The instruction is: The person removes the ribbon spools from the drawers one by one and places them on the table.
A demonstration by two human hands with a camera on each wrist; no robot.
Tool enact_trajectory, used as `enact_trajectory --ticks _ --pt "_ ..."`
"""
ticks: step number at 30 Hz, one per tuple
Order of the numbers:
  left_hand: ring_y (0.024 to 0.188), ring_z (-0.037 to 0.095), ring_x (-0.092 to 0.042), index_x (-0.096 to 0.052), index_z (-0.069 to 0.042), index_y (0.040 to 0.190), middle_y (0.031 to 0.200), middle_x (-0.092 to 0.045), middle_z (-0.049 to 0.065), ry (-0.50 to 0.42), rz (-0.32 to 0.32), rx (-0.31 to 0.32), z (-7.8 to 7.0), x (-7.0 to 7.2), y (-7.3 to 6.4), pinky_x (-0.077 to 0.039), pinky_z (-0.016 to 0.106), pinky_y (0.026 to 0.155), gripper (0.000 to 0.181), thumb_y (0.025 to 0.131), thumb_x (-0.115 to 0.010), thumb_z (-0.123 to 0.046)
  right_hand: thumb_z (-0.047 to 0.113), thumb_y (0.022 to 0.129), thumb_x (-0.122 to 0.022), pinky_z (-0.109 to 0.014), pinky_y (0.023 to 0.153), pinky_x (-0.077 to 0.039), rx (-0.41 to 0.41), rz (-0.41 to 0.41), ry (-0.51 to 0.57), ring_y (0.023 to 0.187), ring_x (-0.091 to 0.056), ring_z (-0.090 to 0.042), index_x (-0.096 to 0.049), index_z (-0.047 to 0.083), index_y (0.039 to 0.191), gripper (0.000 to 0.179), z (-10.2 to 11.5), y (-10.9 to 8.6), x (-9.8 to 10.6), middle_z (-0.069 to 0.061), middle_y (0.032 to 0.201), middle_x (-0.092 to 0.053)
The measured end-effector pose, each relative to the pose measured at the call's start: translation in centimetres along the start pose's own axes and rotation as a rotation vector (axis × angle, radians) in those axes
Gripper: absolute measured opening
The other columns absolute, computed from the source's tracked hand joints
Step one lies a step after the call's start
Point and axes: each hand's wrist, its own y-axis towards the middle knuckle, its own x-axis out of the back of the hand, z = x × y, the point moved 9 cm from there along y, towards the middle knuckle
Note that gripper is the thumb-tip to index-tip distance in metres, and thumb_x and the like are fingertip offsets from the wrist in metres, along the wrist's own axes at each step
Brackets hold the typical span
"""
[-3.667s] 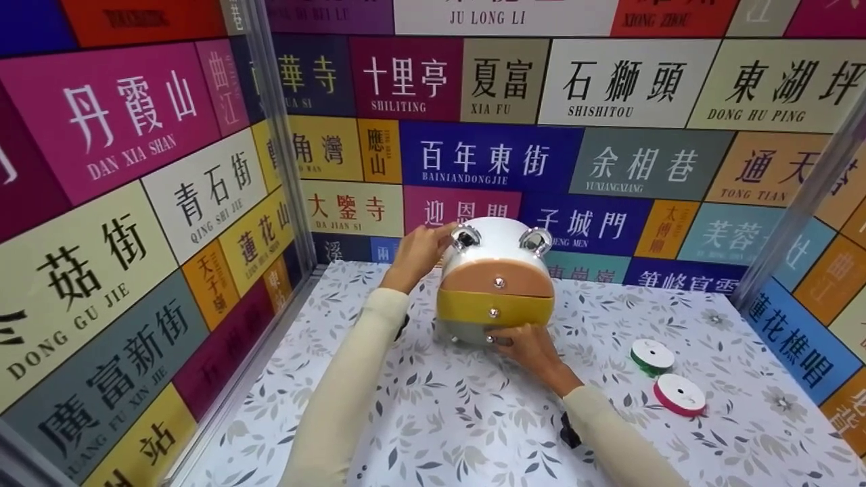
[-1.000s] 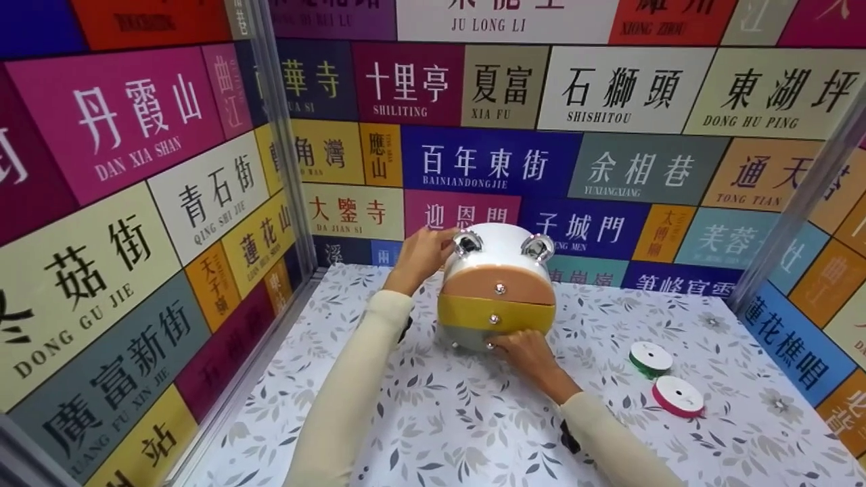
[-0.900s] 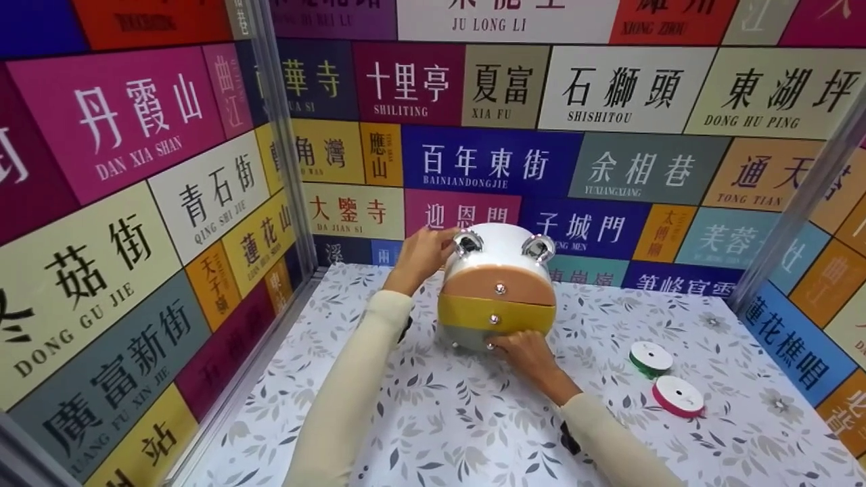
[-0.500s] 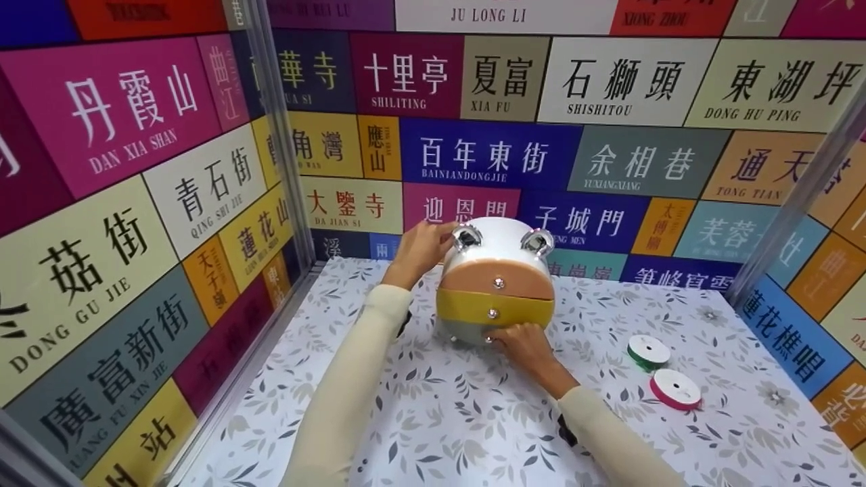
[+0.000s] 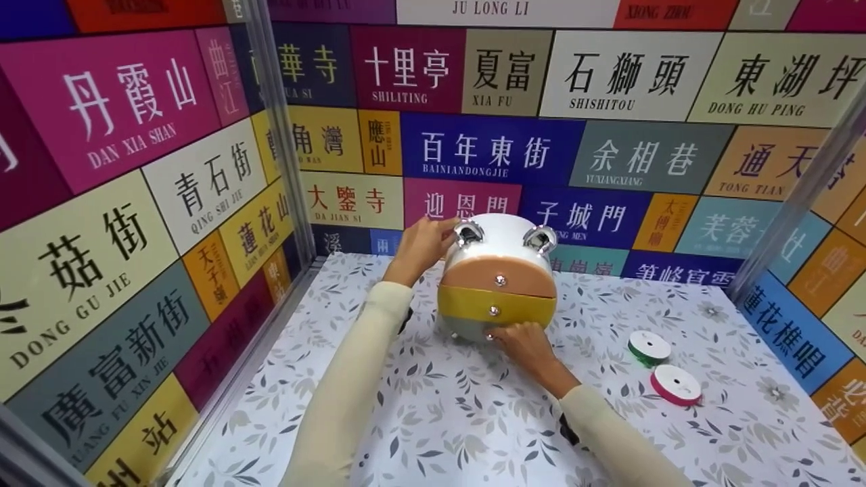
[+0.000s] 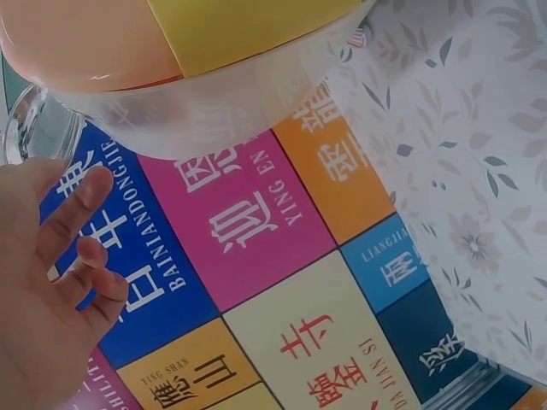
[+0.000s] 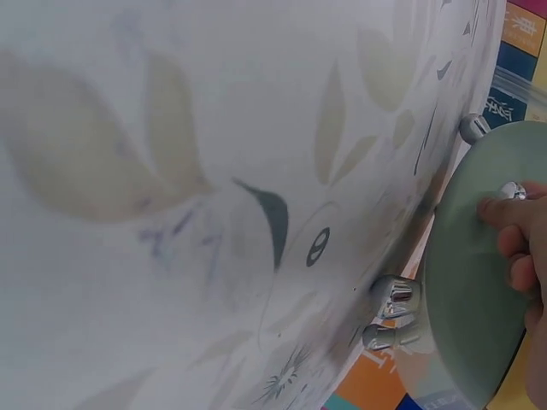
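A rounded white mini drawer cabinet (image 5: 504, 233) with two silver ring-shaped ears stands on the table. Its front has a peach drawer (image 5: 473, 276), a yellow drawer (image 5: 467, 304) and a grey-green drawer (image 7: 474, 265) at the bottom, each with a silver knob. My left hand (image 5: 421, 249) holds the cabinet's left ear (image 6: 38, 128); its other fingers are loosely curled, and the exact fingertip contact is partly hidden. With thumb and fingers, my right hand (image 5: 526, 346) pinches the bottom drawer's knob (image 7: 511, 191). All three drawers look pushed in.
Two ribbon spools, one green (image 5: 649, 346) and one pink-red (image 5: 676, 385), lie on the table to the right of the cabinet. A floral cloth covers the table (image 5: 433, 419). Printed sign panels (image 5: 494, 149) wall in the back and both sides.
The head view has tilted slightly up and down. Both hands stay where they were on the cabinet, and its drawers look the same.
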Motion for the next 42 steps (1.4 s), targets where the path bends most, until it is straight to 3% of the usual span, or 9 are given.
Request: enact_trajectory --ticks 12,18,22,28,33,38,42 --pt "0.092 0.025 -0.064 -0.066 -0.030 0.142 0.094 -0.073 0.009 -0.018 -0.002 0.008 -0.1 0.0 -0.1 -0.058 0.039 0.079 0.036 0.107 -0.060 -0.033 0.018 0.081 -0.089 -0.025 0.044 -0.027 0.004 0.021 0.032 0.041 -0.038 -0.011 -0.071 0.021 0.068 0.022 -0.3 0.2 -0.1 0.004 0.045 -0.044" --pt "0.088 0.023 -0.061 -0.066 -0.029 0.142 0.092 -0.070 0.006 -0.045 0.018 0.011 -0.3 -0.2 0.4 -0.056 0.037 0.078 0.037 0.107 -0.060 -0.033 0.004 0.079 -0.086 -0.022 0.044 -0.026 -0.002 0.020 0.059 0.041 -0.038 -0.009 -0.073 0.020 0.069 0.022 -1.2 0.3 0.0 0.005 0.046 -0.045" --pt "0.087 0.022 -0.063 -0.072 -0.026 0.130 0.089 -0.070 0.003 -0.022 0.020 -0.020 -0.7 -0.2 0.8 -0.055 0.038 0.076 0.029 0.107 -0.059 -0.036 0.003 0.073 -0.088 -0.025 0.042 -0.027 -0.022 -0.011 0.053 0.041 -0.037 -0.011 -0.073 0.019 0.069 0.023 -1.7 0.0 0.3 0.004 0.046 -0.045" --pt "0.082 0.022 -0.061 -0.071 -0.021 0.109 0.087 -0.070 0.001 -0.009 -0.015 -0.031 -0.9 0.0 1.1 -0.054 0.039 0.073 0.029 0.106 -0.056 -0.046 0.006 0.077 -0.088 -0.023 0.044 -0.023 -0.015 0.003 0.031 0.042 -0.035 -0.010 -0.068 0.020 0.067 0.027 -1.4 -0.2 0.1 0.005 0.046 -0.044" --pt "0.077 0.021 -0.064 -0.070 -0.021 0.108 0.088 -0.072 0.001 -0.016 -0.064 -0.034 -0.7 -0.4 1.1 -0.056 0.038 0.069 0.028 0.105 -0.058 -0.047 0.007 0.083 -0.085 -0.021 0.044 -0.025 -0.009 0.011 0.046 0.041 -0.039 -0.009 -0.069 0.021 0.068 0.025 -0.8 -0.5 -0.4 0.006 0.047 -0.047" --pt "0.084 0.023 -0.070 -0.072 -0.017 0.105 0.094 -0.077 0.002 -0.041 -0.101 -0.072 -1.6 -0.1 1.4 -0.058 0.040 0.075 0.024 0.105 -0.062 -0.038 0.010 0.085 -0.085 -0.021 0.043 -0.024 0.000 0.026 0.042 0.041 -0.038 -0.009 -0.069 0.020 0.071 0.023 -0.8 -0.5 -0.4 0.005 0.047 -0.045" --pt "0.091 0.025 -0.072 -0.071 -0.014 0.105 0.097 -0.077 0.004 -0.055 -0.098 -0.101 -2.3 0.2 1.9 -0.059 0.042 0.079 0.022 0.106 -0.062 -0.034 0.010 0.084 -0.085 -0.024 0.043 -0.022 0.033 0.027 -0.022 0.039 -0.037 -0.012 -0.065 0.020 0.070 0.026 -0.5 -0.5 0.2 0.003 0.045 -0.041"
